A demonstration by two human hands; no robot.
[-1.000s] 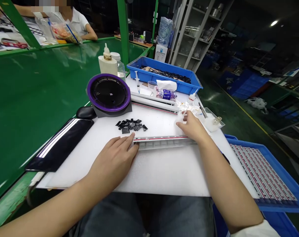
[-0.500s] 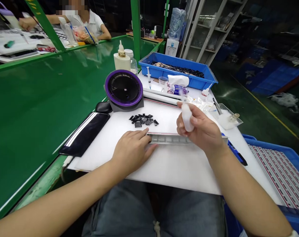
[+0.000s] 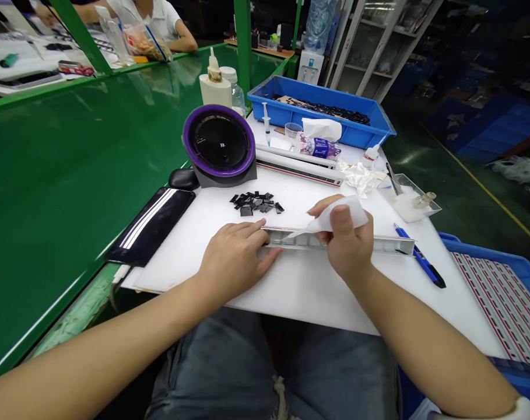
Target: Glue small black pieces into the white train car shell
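A long white plastic strip (image 3: 387,244) with a red line lies across the white board (image 3: 299,286) in front of me. My left hand (image 3: 234,262) lies flat on the strip's left end and presses it down. My right hand (image 3: 346,242) grips a small white squeeze bottle (image 3: 350,211), tilted with its nozzle pointing left and down onto the strip near its middle. A small heap of black plastic pieces (image 3: 256,203) lies just behind the strip.
A purple-rimmed round device (image 3: 218,146), a black mouse (image 3: 183,178), a dark phone (image 3: 153,224), a second white strip (image 3: 299,165), tissues, bottles and a blue tray (image 3: 321,114) stand behind. A blue pen (image 3: 420,263) and a blue bin of strips (image 3: 501,297) lie right. A person sits far left.
My right hand picked up the white bottle from the right side of the board and brought its nozzle down onto the strip. My left hand stayed on the strip's left end.
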